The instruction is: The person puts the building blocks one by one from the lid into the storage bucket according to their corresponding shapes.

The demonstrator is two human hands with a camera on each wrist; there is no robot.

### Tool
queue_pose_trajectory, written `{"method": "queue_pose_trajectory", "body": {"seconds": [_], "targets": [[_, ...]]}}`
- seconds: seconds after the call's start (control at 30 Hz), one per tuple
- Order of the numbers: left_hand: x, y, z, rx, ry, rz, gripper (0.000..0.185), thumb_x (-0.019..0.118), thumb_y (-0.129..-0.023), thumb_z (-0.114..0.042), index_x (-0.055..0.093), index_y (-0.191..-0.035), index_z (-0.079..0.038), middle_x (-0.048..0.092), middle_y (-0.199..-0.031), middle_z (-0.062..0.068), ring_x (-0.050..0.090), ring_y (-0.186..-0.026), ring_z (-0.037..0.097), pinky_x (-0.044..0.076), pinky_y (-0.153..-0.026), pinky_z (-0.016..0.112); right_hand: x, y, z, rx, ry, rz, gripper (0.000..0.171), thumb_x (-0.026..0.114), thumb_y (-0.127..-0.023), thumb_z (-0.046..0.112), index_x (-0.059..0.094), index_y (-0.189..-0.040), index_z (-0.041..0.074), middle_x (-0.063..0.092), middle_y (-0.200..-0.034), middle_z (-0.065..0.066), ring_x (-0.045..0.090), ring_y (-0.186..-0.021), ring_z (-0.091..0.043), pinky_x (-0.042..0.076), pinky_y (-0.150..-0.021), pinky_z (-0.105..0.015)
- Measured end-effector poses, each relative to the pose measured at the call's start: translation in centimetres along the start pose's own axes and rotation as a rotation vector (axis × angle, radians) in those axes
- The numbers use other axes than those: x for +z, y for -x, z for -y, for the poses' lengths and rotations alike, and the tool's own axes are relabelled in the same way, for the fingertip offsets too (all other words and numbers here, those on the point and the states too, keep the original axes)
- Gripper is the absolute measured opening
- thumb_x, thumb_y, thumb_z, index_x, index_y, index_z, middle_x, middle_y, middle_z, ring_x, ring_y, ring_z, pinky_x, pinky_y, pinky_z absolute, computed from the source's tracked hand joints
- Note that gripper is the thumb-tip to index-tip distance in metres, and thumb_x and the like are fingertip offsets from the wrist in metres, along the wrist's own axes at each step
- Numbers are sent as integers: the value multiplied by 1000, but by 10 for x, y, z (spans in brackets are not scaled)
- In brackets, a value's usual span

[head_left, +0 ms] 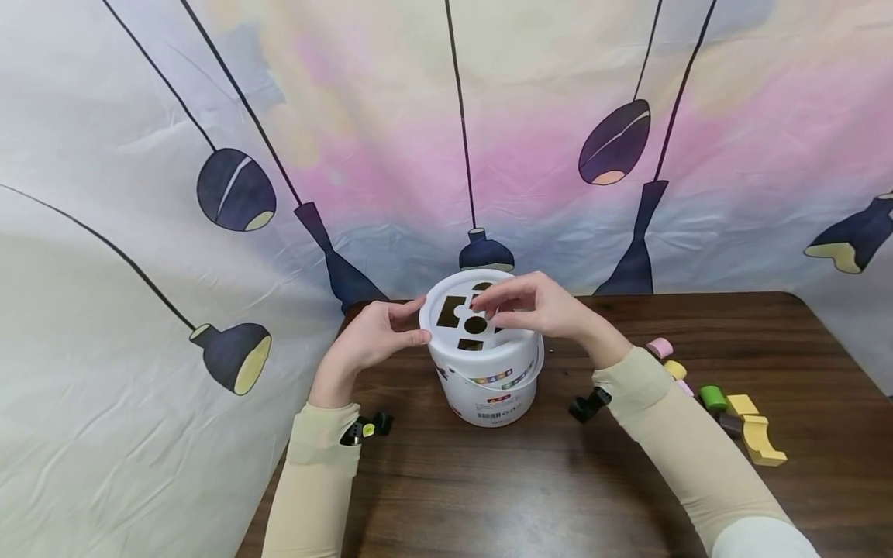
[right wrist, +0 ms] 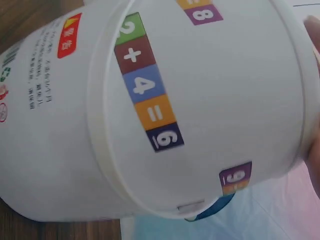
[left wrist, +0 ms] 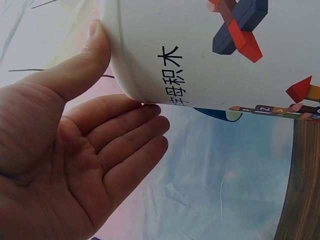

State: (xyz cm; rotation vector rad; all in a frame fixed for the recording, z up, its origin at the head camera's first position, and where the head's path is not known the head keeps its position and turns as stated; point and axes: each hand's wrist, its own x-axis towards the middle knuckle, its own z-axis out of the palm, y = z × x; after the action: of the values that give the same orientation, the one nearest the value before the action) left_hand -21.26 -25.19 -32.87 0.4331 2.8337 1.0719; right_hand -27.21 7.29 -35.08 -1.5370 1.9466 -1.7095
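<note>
A white bucket (head_left: pixel 488 384) stands on the brown table, its white lid (head_left: pixel 456 283) cut with shaped holes. At the lid's left edge is my left hand (head_left: pixel 370 337), thumb and fingers spread and touching the rim. In the left wrist view, the fingers of the left hand (left wrist: pixel 75 135) lie straight against the bucket (left wrist: pixel 200 70). Over the right part of the lid, my right hand (head_left: pixel 540 306) has bent fingers, with thumb apart from forefinger. A small reddish patch shows by its fingertips; I cannot tell whether it is held. The right wrist view shows mostly the bucket's printed side (right wrist: pixel 225 100).
Several loose blocks lie right of the bucket, among them a pink block (head_left: pixel 659 347), a green block (head_left: pixel 712 398) and a curved yellow block (head_left: pixel 760 442). The bucket's handle (head_left: pixel 536 372) hangs down its side. A painted cloth (head_left: pixel 391 155) hangs behind the table (head_left: pixel 474 488).
</note>
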Motion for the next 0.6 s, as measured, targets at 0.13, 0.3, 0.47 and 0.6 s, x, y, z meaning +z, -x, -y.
{"method": "queue_pose_trajectory", "body": {"seconds": [0.13, 0.3, 0.47, 0.6], "targets": [[0, 0, 0, -8, 5, 2, 72, 86, -94, -37, 56, -156, -18, 56, -156, 5, 55, -139, 24, 49, -101, 44, -11, 18, 3, 5, -16, -73, 33, 73, -97, -5, 72, -129, -9, 72, -122, -27, 71, -107, -24, 58, -92, -35], [1, 1, 1, -12, 6, -7, 72, 86, -93, -37, 56, -156, -20, 57, -155, 4, 59, -126, 22, 47, -92, 41, -38, 58, 2, 100, 39, -142, 34, 71, -99, -5, 71, -133, -7, 73, -125, -21, 71, -113, -24, 58, -93, -33], [1, 1, 2, -8, 5, 1, 73, 86, -93, -38, 55, -157, -20, 61, -152, 9, 61, -97, 21, 46, -86, 39, -70, 114, 1, 250, 88, -149, 39, 69, -101, -3, 67, -140, -4, 70, -136, -19, 69, -123, -20, 56, -98, -31], [0, -1, 2, -4, 10, 13, 74, 85, -94, -40, 54, -158, -20, 63, -150, 12, 39, -62, 20, 44, -77, 40, -92, 165, 1, 340, 188, -161, 40, 70, -101, -2, 68, -140, -1, 73, -134, -9, 73, -112, -16, 59, -89, -29]]}}
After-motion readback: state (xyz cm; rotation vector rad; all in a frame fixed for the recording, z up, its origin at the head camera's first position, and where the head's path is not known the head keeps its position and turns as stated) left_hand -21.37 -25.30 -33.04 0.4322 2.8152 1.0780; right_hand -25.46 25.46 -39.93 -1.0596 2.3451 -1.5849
